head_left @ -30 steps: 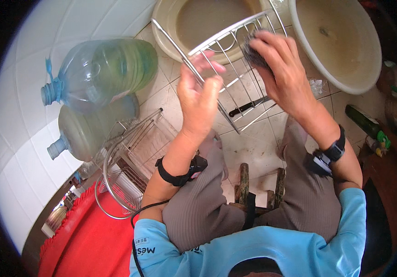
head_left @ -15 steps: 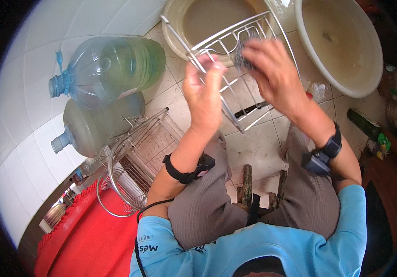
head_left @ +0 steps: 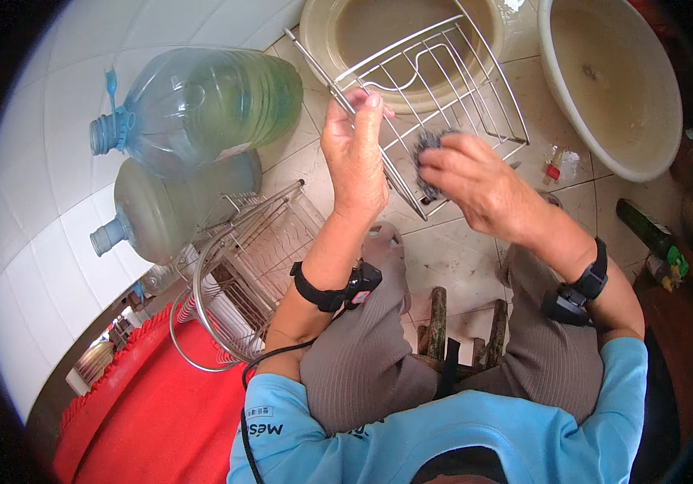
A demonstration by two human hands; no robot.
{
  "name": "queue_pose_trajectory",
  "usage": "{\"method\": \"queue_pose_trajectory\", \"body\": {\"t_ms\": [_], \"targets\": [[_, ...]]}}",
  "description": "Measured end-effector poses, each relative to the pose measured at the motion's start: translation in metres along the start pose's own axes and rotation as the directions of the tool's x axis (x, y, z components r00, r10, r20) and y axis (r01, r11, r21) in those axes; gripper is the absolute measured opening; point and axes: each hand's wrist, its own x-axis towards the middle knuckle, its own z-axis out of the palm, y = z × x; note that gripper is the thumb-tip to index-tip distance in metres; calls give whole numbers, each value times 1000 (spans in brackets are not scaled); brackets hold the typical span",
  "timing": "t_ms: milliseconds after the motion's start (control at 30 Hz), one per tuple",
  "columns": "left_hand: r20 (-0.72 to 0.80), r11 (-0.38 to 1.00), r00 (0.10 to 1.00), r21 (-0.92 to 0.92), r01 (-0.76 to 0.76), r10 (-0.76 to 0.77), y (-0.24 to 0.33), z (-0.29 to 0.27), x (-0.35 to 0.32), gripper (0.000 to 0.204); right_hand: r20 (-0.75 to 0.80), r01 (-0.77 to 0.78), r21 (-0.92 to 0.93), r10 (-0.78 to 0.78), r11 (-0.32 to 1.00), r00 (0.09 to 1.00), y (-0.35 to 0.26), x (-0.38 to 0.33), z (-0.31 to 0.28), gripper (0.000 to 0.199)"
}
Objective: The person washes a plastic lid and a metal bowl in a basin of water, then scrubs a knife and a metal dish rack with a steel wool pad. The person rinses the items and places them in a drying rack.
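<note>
My left hand (head_left: 356,161) is closed around the side bar of a silver wire rack (head_left: 401,48), holding it tilted up off the tiled floor. A grey scouring pad (head_left: 424,158), apparently metal wool, is pinched in my right hand (head_left: 483,187). The pad sits against the wires at the rack's near, lower part. My right fingertips and the pad cover some of those wires. On the floor beneath, a small dark object shows partly at the rack's near corner.
Beyond the rack stands a round basin (head_left: 312,48) of murky water; another basin (head_left: 553,105) is at the right. Two large plastic bottles (head_left: 193,109) lie at the left, above a metal dish rack (head_left: 201,298) and red cloth (head_left: 165,403). A green bottle (head_left: 643,223) lies right.
My right hand has moved down and nearer with the scouring pad, from the rack's upper wires to its near part. My left hand keeps its hold, and the view has shifted slightly.
</note>
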Motion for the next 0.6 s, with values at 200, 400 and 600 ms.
{"method": "queue_pose_trajectory", "body": {"t_ms": [200,400,600], "targets": [[50,977,999,-213,-3,13,-3,7,-3,19,-51,-31,-24,30,999,998,4,5,8,39],[130,998,991,58,18,-26,2,-9,5,19,216,-60,80,41,995,976,4,-17,-16,38],[238,727,929,579,-370,283,10,-16,2,17,-353,-203,-142,142,969,925,19,6,-46,36]]}}
